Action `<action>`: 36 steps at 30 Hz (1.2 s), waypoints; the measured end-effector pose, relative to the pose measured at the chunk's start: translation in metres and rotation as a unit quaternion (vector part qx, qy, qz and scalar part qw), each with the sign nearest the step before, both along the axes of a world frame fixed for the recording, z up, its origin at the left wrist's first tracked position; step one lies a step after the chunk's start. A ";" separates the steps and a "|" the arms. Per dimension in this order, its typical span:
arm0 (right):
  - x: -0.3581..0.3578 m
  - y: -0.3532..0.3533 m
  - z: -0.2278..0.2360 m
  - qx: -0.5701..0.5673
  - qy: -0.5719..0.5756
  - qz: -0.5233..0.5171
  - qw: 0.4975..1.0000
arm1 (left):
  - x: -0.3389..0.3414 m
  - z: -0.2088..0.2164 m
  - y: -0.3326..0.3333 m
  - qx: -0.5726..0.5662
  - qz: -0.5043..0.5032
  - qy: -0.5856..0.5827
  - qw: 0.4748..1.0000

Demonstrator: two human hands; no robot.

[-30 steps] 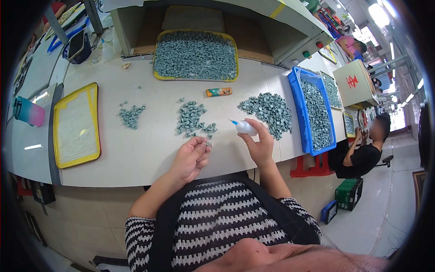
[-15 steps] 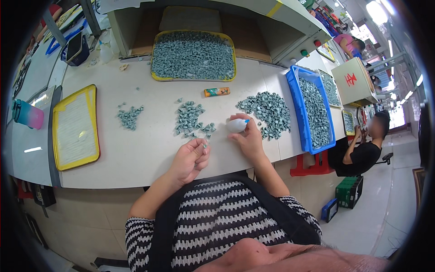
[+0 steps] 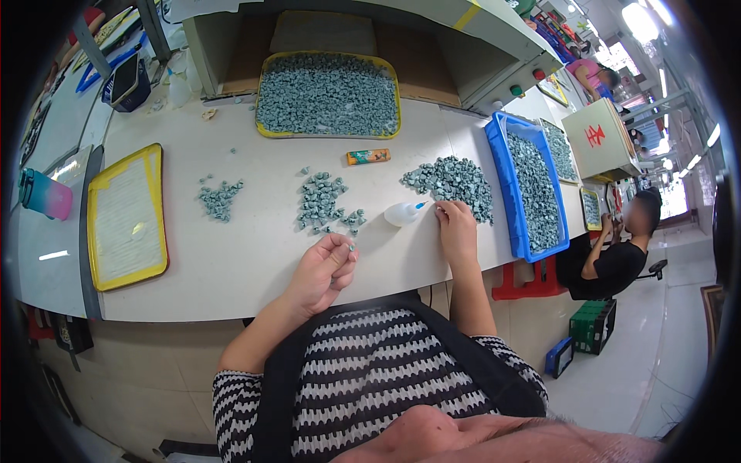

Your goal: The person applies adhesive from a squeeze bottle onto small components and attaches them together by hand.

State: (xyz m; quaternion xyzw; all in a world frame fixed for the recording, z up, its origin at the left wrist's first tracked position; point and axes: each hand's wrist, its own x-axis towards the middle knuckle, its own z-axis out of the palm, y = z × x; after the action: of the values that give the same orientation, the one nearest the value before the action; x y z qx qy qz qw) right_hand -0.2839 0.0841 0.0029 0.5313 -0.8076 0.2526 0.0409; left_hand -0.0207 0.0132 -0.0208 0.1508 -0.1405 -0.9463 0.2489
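My left hand [image 3: 327, 267] pinches a small grey-green piece [image 3: 351, 248] between thumb and fingertips, just above the table's near side. Beside the right-hand pile of grey-green pieces [image 3: 457, 179], my right hand [image 3: 458, 228] has its fingertips together on the table; whatever they grip is hidden. Between the two hands is a white squeeze bottle [image 3: 400, 214] with a blue tip, apart from both. A smaller pile of similar pieces [image 3: 319, 199] lies beyond my left hand, and another small cluster [image 3: 221, 201] sits farther left.
A yellow-rimmed tray [image 3: 401, 116] full of pieces stands at the back. To the right is a blue bin [image 3: 527, 251] of pieces. An orange packet [image 3: 368, 157], a white-lined yellow tray [image 3: 164, 231] and a bottle [image 3: 48, 194] also lie about. A person [image 3: 624, 251] sits at right.
My right hand has let go of the squeeze bottle, leaving it on the table, and moved right to the near edge of the right-hand pile. My left hand has hardly moved.
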 end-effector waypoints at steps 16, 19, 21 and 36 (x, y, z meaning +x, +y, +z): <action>0.035 0.002 0.042 -0.227 -0.161 0.096 0.956 | 0.001 0.000 0.000 0.012 -0.006 0.015 1.000; 0.054 0.003 0.038 -0.248 -0.267 0.175 0.915 | 0.001 0.000 0.000 0.011 -0.008 0.016 1.000; 0.067 0.001 0.040 -0.220 -0.281 0.211 0.910 | 0.001 0.000 0.000 0.012 -0.011 0.020 1.000; 0.095 -0.017 0.022 -0.160 -0.109 0.371 0.908 | 0.002 0.008 -0.001 0.027 -0.043 -0.004 0.999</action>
State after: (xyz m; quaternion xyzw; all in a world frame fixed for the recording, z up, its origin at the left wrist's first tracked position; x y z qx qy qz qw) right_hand -0.1884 0.0667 0.0246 0.7484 -0.5004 0.4312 -0.0595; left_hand -0.0185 0.0121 -0.0123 0.1556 -0.1221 -0.9589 0.2034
